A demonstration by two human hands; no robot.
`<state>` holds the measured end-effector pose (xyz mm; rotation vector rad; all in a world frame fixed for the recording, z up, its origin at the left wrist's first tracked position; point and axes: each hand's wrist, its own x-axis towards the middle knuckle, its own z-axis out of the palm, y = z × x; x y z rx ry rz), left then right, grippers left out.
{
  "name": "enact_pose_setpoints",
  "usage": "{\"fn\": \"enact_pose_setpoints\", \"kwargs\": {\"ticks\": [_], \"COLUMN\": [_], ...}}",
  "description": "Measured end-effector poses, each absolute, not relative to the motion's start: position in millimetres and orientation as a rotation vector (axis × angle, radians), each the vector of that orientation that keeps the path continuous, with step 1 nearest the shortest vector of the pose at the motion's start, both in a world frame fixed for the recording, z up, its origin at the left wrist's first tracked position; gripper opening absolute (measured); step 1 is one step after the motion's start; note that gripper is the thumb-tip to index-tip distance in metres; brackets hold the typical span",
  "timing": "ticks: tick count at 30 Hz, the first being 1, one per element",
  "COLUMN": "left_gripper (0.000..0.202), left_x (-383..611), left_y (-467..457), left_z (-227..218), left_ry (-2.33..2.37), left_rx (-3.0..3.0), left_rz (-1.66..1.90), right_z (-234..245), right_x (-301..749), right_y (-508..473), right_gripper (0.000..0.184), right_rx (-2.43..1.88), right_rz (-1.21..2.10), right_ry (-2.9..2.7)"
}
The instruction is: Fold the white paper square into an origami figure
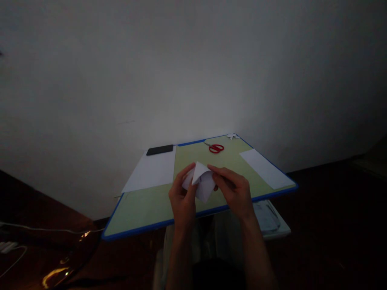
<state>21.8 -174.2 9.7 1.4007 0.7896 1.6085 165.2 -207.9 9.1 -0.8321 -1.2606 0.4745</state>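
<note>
Both hands pinch one folded white paper piece (202, 183) above the near edge of the green blue-rimmed board (145, 209): left hand (181, 199) grips its left flap, right hand (234, 189) its top corner, likely steadying a crease. Red-handled scissors (216, 148) lie well beyond.

A small white folded paper (202, 181), creased into angled flaps with one point upward, held above the green surface's (145, 209) near edge.
</note>
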Motion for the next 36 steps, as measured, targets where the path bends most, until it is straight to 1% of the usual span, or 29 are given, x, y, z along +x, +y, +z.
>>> {"fn": "enact_pose_setpoints", "kwargs": {"ticks": [9, 12, 14, 15, 16, 19, 20, 25, 27, 29, 31, 36], "left_gripper": [0.045, 0.033, 0.023, 0.022, 0.025, 0.043, 0.046, 0.037, 0.039, 0.042, 0.042, 0.030], "left_x": [27.9, 28.4, 29.1, 29.6, 30.2, 32.1, 32.6, 32.9, 32.2, 32.1, 33.2, 36.7], "left_y": [-180.9, -180.4, -179.3, -178.7, -178.2, -178.2, -178.9, -181.8, -181.1, -179.4, -178.1, -178.6], "left_z": [17.6, 15.8, 14.4, 13.8, 13.4, 12.9, 12.9, 12.5, 12.1, 11.9, 11.9, 10.7], "left_ry": [0.701, 0.729, 0.726, 0.700, 0.656, 0.536, 0.537, 0.623, 0.591, 0.560, 0.564, 0.758], "left_rx": [1.297, 1.283, 1.283, 1.271, 1.247, 1.168, 1.176, 1.296, 1.262, 1.219, 1.197, 1.334], "left_rz": [1.577, 1.543, 1.533, 1.532, 1.535, 1.551, 1.557, 1.570, 1.554, 1.530, 1.534, 1.690], "right_z": [9.1, 8.4, 7.7, 7.5, 7.6, 8.5, 8.9, 7.6, 5.4, 3.2, 1.9, 3.4], "right_x": [166.9, 168.3, 169.1, 169.3, 169.3, 168.5, 168.0, 165.8, 165.3, 164.8, 164.4, 164.9], "right_y": [-208.1, -207.8, -207.7, -207.8, -207.8, -206.9, -206.2, -201.0, -200.4, -201.2, -202.5, -203.9], "right_gripper": [0.044, 0.045, 0.042, 0.041, 0.039, 0.036, 0.035, 0.027, 0.032, 0.043, 0.049, 0.043], "right_rx": [-0.795, -0.789, -0.785, -0.788, -0.794, -0.824, -0.833, -0.840, -0.817, -0.790, -0.780, -0.824], "right_rz": [0.441, 0.461, 0.453, 0.441, 0.426, 0.395, 0.386, 0.369, 0.432, 0.532, 0.602, 0.528], "right_ry": [-1.406, -1.427, -1.423, -1.418, -1.413, -1.403, -1.398, -1.323, -1.267, -1.210, -1.175, -1.203]}}
